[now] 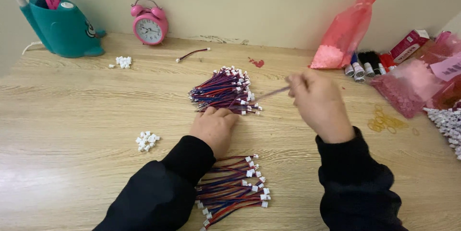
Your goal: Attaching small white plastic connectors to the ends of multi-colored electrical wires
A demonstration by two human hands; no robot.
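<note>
Above the wire pile (223, 92), right hand (319, 104) grip pinched on a wire (272, 93), long axis pointing left

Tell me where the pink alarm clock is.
In the head view the pink alarm clock stands at the table's far left edge against the wall, just right of the teal pen holder.

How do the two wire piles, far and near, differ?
The far pile is thicker and more tightly packed than the near pile, which is thinner and spread loosely. The left hand rests against the far pile; the near pile lies untouched beside the left sleeve. The right hand pulls one wire away from the far pile. Both hold red-and-blue wires with white connectors.
</note>
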